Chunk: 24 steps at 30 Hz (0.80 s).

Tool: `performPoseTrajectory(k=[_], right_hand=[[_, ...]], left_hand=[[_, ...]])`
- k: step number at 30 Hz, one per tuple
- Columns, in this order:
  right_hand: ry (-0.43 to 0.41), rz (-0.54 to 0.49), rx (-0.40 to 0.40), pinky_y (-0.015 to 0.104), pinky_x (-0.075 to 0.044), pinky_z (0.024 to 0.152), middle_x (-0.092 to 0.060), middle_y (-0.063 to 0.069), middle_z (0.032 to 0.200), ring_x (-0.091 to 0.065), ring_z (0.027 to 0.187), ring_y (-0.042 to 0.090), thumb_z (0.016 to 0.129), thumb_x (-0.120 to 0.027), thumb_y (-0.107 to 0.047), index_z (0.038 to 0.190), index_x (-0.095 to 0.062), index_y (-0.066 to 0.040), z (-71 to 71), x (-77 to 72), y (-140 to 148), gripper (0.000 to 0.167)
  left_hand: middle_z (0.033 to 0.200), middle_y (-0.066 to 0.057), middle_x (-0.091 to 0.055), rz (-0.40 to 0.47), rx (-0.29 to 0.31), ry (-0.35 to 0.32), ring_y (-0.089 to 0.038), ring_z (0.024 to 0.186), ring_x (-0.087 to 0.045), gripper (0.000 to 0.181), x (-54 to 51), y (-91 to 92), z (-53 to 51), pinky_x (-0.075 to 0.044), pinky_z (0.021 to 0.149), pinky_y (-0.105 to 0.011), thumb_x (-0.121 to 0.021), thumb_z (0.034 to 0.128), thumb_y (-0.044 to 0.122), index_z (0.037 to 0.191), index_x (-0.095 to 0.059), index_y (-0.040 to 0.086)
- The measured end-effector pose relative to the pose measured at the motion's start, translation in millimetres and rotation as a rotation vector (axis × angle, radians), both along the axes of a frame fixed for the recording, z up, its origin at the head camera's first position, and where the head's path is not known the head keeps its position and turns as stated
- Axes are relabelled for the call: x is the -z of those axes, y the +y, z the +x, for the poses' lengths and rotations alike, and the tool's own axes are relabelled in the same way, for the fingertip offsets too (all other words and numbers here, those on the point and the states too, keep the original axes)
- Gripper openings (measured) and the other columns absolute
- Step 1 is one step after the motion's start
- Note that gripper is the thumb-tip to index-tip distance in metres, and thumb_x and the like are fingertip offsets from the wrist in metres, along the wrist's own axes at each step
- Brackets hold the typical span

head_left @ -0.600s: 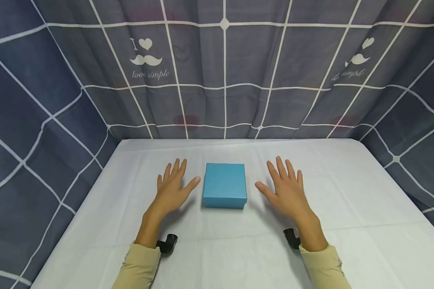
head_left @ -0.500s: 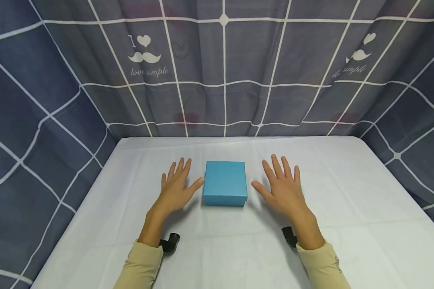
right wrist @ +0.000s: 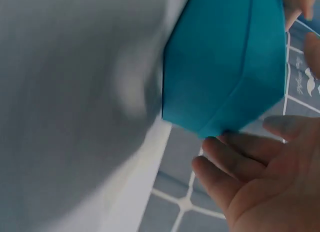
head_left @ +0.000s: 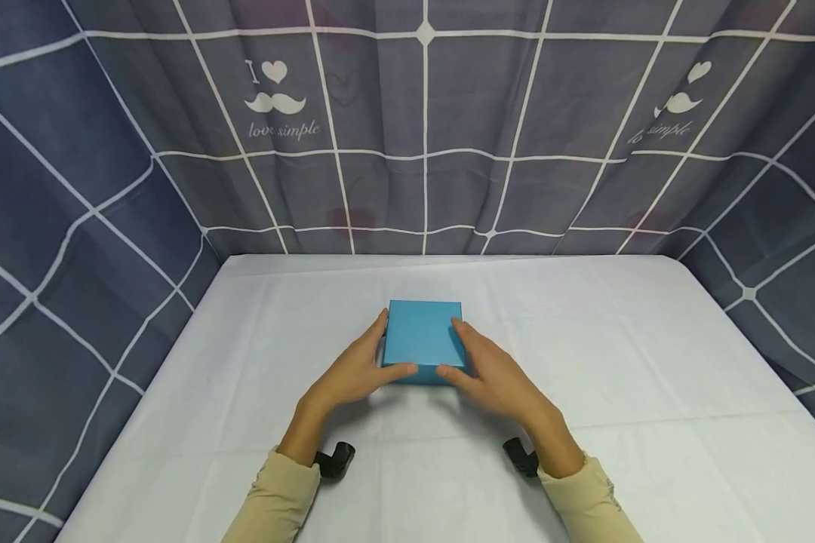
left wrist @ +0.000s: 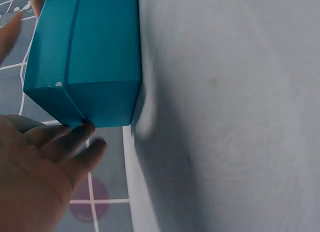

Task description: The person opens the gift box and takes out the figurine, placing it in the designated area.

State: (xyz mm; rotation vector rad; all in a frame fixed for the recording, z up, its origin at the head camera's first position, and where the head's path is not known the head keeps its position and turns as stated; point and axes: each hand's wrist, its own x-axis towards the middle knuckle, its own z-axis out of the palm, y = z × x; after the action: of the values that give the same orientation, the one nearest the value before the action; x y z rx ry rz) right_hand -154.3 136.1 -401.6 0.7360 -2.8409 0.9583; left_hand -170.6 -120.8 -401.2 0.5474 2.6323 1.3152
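A blue lidded box (head_left: 424,332) sits on the white-covered table, its lid seam visible in both wrist views. My left hand (head_left: 357,371) is at its left side, fingers along the side and thumb extended before the front face. In the left wrist view, the left fingertips (left wrist: 88,127) meet or nearly meet the box's side, while the thumb stands apart from it. On the opposite side is my right hand (head_left: 499,377), thumb also in front. The right wrist view has its fingertips (right wrist: 212,142) close against the box; contact is hard to tell.
White cloth covers the table (head_left: 584,332). A dark grey curtain (head_left: 482,98) with white grid lines rises behind the table and at both sides. Black wrist-worn devices (head_left: 336,461) project inward from both forearms.
Both hands have moved inward from either side of the box to its side faces, and their thumbs now lie before its front. The box stays in place on the table.
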Motion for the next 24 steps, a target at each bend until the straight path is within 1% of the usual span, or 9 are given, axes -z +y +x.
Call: performPoseTrajectory(k=[3,7,10,15,22,24], right_hand=[[-0.018,-0.027,-0.005,0.052,-0.034,0.109,-0.030,0.019,0.157,-0.034,0.141,0.033,0.093,-0.069,-0.042,0.156,-0.022,0.000,1.1,1.3,-2.9,0.089],[0.009,-0.034,0.018,0.052,-0.039,0.106,-0.034,0.021,0.154,-0.039,0.137,0.035,0.091,-0.073,-0.036,0.154,-0.024,0.003,1.1,3.6,-3.5,0.090],[0.017,-0.035,0.031,0.052,-0.041,0.103,-0.037,0.023,0.151,-0.042,0.135,0.037,0.090,-0.074,-0.035,0.153,-0.024,0.006,1.2,4.6,-3.6,0.090],[-0.009,-0.040,0.054,0.053,-0.041,0.104,-0.040,0.023,0.150,-0.041,0.136,0.036,0.089,-0.074,-0.036,0.153,-0.023,0.008,1.5,5.0,-4.0,0.093],[-0.023,-0.051,0.078,0.054,-0.041,0.104,-0.041,0.025,0.148,-0.042,0.135,0.038,0.087,-0.076,-0.037,0.151,-0.025,0.010,1.4,4.5,-5.3,0.095],[-0.030,-0.058,0.082,0.054,-0.040,0.104,-0.041,0.025,0.148,-0.042,0.135,0.038,0.087,-0.076,-0.037,0.151,-0.025,0.010,1.1,4.0,-5.3,0.095]], left_hand=[[0.162,-0.009,-0.014,-0.006,-0.012,-0.005,-0.024,0.146,-0.020,0.114,1.3,0.8,0.6,-0.024,0.115,-0.049,-0.078,0.0826,0.047,0.159,-0.003,0.008],[0.161,-0.012,-0.017,-0.021,-0.023,-0.011,-0.027,0.146,-0.022,0.113,0.8,1.6,0.6,-0.026,0.115,-0.049,-0.080,0.0824,0.042,0.158,-0.005,0.006],[0.160,-0.015,-0.019,-0.023,-0.029,-0.002,-0.029,0.145,-0.025,0.109,0.0,2.2,1.2,-0.028,0.114,-0.049,-0.081,0.0835,0.037,0.158,-0.008,0.003],[0.160,-0.016,-0.021,-0.011,-0.033,-0.004,-0.031,0.144,-0.028,0.107,-0.6,2.9,1.7,-0.030,0.113,-0.049,-0.081,0.0837,0.032,0.158,-0.009,0.003],[0.159,-0.017,-0.023,0.010,-0.034,0.011,-0.033,0.142,-0.031,0.106,0.5,2.4,1.3,-0.032,0.111,-0.050,-0.082,0.0833,0.031,0.158,-0.011,0.003],[0.159,-0.015,-0.023,0.010,-0.033,0.006,-0.031,0.142,-0.031,0.107,0.7,2.2,0.9,-0.032,0.111,-0.049,-0.082,0.0834,0.032,0.158,-0.011,0.005]])
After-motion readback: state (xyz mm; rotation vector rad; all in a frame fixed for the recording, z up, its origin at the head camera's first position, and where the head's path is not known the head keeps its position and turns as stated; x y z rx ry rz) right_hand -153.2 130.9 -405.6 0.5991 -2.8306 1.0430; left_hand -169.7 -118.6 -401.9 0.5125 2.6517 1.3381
